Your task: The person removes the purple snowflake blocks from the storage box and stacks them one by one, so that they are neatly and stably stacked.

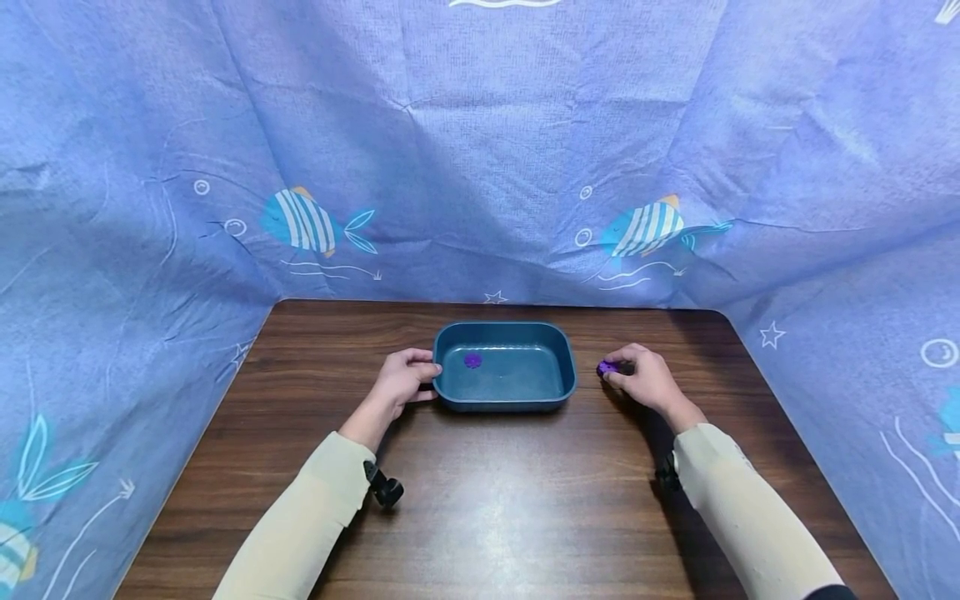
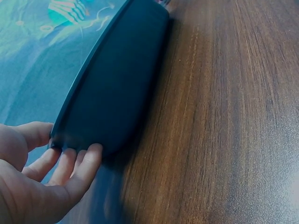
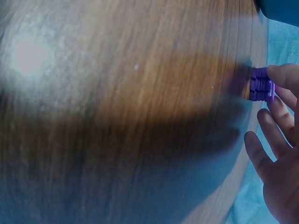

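Note:
A dark teal rectangular plastic tray with rounded corners sits on the table. Inside it, toward the left, lies a small purple flower-shaped disc. My left hand holds the tray's left end, thumb over the rim and fingers against the outer wall, as the left wrist view also shows for the tray. To the right of the tray, my right hand pinches a short stack of purple ridged discs between thumb and fingers. The stack is at or just above the tabletop; I cannot tell which.
The dark brown wood-grain table reaches back to a blue fabric curtain printed with fish, which hangs behind and on both sides. A black wrist camera sticks out from the left sleeve.

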### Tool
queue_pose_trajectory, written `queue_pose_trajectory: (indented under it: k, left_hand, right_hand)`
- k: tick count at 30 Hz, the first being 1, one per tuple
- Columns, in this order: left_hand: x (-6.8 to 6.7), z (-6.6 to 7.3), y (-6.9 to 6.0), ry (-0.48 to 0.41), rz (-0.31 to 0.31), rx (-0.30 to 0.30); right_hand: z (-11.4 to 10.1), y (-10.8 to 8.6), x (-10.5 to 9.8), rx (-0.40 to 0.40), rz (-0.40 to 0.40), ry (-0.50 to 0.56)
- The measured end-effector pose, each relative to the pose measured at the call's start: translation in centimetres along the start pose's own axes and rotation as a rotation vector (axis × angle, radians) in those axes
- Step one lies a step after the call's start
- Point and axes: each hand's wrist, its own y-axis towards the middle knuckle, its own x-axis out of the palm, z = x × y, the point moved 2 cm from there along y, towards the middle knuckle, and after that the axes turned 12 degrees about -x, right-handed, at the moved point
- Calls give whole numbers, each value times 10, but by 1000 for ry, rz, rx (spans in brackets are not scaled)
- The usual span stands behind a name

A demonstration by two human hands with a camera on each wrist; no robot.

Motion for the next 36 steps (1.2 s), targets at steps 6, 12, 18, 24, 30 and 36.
queue_pose_trajectory:
  k: [6,12,18,24,30,36]
  left_hand:
    - [0,0,0,7,1,5]
    - [0,0,0,6,2,9]
    - [0,0,0,7,-2,2]
    - [0,1,0,6,-2,1]
    - [0,1,1,6,-4,2]
    - [1,1,1,3,-7,-9]
  right_hand:
    - [-2,1,-1,-2,-16,8]
    - [-2,2,-1,-6,-15,0]
    - [-3,1,-1,1,-18,-2]
    - [-3,2,-2,-13,-10,0]
    - [-5,7,-8,-6,39,36]
    - [-16,21,-14,-29,52,21]
